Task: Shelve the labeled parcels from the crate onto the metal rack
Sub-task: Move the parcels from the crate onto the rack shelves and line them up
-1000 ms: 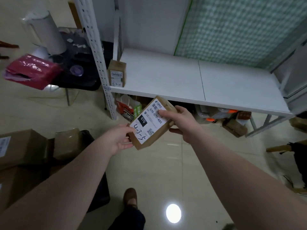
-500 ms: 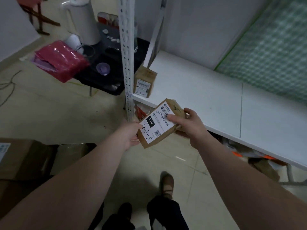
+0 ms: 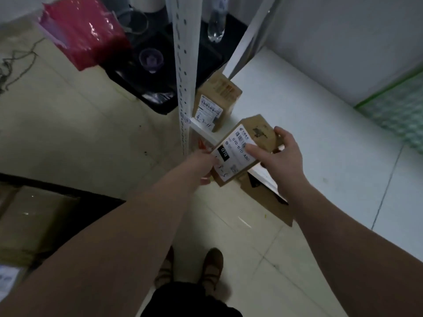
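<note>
Both hands hold a small brown parcel [image 3: 235,152] in the air, tilted, at the front edge of the white shelf [image 3: 320,138] near its left corner. The left hand [image 3: 203,165] grips the lower left corner, thumb on the white label and fingers curled underneath. The right hand [image 3: 280,156] holds the opposite side, its thumb pressed flat on the label and its fingers wrapped round the far edge. The label shows "070" in a black patch, with handwriting lower down partly hidden by the left hand. A second parcel [image 3: 215,99] stands upright on the shelf just behind, close against the rack's perforated post [image 3: 183,72], and its label is marked "4-3-11". Low on the left, a dark-rimmed crate [image 3: 75,195] holds larger boxes [image 3: 34,220]. A red bag [image 3: 84,30] lies beyond the post, beside a black table [image 3: 158,97]. A flat piece of cardboard [image 3: 267,202] sits under the shelf, and the person's shoes [image 3: 212,266] are on the tiled floor.
</note>
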### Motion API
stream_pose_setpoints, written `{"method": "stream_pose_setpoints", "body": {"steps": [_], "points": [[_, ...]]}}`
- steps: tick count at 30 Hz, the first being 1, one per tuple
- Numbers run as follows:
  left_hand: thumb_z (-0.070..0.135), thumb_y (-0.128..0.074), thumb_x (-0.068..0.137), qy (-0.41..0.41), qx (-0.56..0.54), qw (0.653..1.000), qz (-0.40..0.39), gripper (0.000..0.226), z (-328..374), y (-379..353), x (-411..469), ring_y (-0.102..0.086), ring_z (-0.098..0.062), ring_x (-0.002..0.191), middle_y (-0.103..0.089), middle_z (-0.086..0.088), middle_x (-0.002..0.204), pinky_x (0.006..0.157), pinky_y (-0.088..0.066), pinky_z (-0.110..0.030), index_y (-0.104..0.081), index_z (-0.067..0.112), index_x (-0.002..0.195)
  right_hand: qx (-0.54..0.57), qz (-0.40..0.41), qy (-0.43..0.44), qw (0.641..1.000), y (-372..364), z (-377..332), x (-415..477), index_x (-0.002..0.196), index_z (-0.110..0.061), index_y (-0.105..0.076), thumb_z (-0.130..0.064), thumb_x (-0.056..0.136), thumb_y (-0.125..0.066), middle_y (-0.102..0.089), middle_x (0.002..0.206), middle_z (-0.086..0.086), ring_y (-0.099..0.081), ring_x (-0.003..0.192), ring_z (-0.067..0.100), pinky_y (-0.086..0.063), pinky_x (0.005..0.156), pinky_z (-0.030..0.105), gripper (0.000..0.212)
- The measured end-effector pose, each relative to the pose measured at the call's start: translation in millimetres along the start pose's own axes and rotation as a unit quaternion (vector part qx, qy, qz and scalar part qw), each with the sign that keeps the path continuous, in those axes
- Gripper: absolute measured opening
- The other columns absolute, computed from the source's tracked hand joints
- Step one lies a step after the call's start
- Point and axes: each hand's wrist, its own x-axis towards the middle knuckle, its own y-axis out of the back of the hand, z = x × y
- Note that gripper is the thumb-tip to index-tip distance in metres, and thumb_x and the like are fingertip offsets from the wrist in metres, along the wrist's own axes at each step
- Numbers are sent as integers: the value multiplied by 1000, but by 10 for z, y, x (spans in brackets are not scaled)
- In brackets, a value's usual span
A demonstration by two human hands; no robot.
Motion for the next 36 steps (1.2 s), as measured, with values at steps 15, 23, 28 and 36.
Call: {"method": "stream_pose_setpoints", "body": {"steps": [15,23,28,36], "points": [[15,-60,90,-116,-107,987,-9,43,-233,-380,1405,-58,-16,102,-61,2,109,96,-48,-39,-46,17,131,-124,37,174,976,-400,677,951,151,-33,-24,-44,60,-86,-40,146,-9,-45,128,7,-53,95,46,111],[35,-64,86,-313,181,912,196,51,-590,-665,1661,-38,-20,132,-45,-8,138,104,-43,-41,-51,8,126,-100,4,129,987,-466,1031,1052,155,-33,-9,-47,53,-89,-49,144,-6,-56,120,8,-59,85,32,130],[26,-65,86,-371,237,882,166,57,-561,-644,1674,-33,-24,136,-40,-9,145,112,-34,-39,-45,5,134,-99,4,114,989,-496,1122,1218,152,-27,-22,-35,56,-91,-54,137,-8,-62,100,0,-59,80,27,118],[22,-66,84,-387,295,860,152,56,-518,-587,1787,-32,-35,137,-41,-19,144,111,-32,-49,-45,-1,131,-86,2,97,992,-547,1130,1426,147,-29,-30,-28,59,-91,-56,136,-8,-67,101,10,-59,85,40,107]]}}
